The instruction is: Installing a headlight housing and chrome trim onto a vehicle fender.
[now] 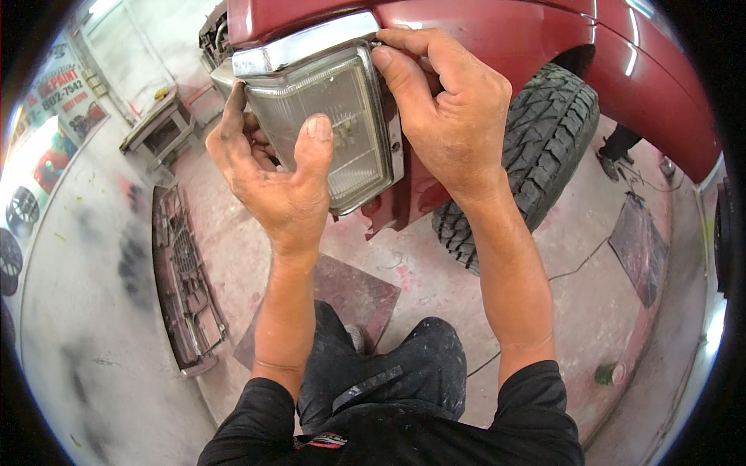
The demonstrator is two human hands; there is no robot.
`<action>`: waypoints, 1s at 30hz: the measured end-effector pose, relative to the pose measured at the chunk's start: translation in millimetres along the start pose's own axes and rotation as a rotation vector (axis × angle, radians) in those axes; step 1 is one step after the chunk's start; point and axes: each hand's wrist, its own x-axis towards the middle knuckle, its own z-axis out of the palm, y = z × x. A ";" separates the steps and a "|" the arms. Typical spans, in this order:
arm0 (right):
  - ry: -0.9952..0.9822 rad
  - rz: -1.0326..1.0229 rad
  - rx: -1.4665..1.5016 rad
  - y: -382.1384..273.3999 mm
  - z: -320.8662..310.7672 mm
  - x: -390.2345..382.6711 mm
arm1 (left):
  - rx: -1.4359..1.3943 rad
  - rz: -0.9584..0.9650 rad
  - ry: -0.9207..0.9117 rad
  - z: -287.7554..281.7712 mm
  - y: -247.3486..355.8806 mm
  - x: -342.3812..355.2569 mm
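Note:
A rectangular headlight point(350, 151) with a clear ribbed lens sits at the front corner of the red vehicle point(505, 27), below a chrome trim strip point(307, 39). My left hand point(276, 175) grips the lamp's left side, thumb over the lens and fingers wrapped round the edge. My right hand point(447, 116) has thumb and index finger closed at the lamp's upper right corner, where a small part, too small to make out, is partly hidden by the fingertips.
A treaded tire point(536, 144) stands right of the lamp. A removed grille point(186, 279) leans at left, near a wooden stand point(155, 124). Another person's legs point(618, 144) show behind the vehicle. A flat panel point(637, 248) and a cable point(567, 272) lie on the floor.

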 end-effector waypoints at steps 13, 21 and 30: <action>0.049 -0.183 -0.209 5.4 8.7 -0.7 | 0.230 0.025 -0.042 -9.5 2.5 3.8; 0.011 -0.114 -0.092 4.8 6.6 -0.5 | 0.201 0.016 -0.028 -9.2 4.0 4.5; -0.006 -0.121 -0.134 -1.6 7.0 1.2 | 0.151 0.017 -0.053 -13.4 3.2 6.6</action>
